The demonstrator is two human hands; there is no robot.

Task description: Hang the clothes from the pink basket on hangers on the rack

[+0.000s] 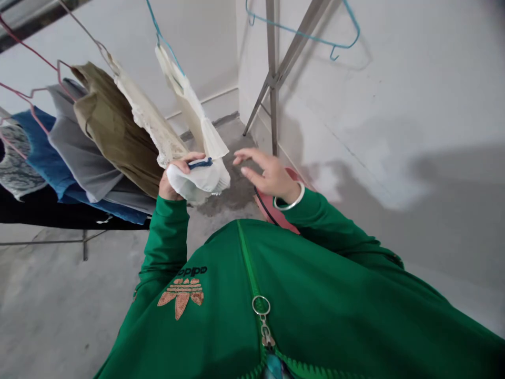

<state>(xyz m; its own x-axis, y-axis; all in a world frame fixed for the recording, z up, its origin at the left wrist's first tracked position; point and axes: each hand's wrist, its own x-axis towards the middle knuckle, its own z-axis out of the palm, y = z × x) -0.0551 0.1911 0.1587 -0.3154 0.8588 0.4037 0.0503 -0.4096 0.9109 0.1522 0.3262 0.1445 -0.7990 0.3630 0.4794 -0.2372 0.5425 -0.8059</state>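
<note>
My left hand (176,173) is closed on a bunched white cloth (203,181) with a dark blue strip along its upper edge. Whether this cloth is a separate piece or the lower end of the white garment (189,105) hanging just above it on a blue hanger (155,23), I cannot tell. To the right of the cloth, my right hand (266,171) is in the air, thumb and fingers apart, holding nothing. A cream garment with a lacy edge (144,113) hangs beside my left hand.
An olive garment (112,123), a grey one (79,142) and blue clothing (47,142) hang along the left from a metal rail (43,16). Another blue hanger (303,34) is by the rack's crossed metal legs (272,79). Something pink (272,208) stands below my right hand.
</note>
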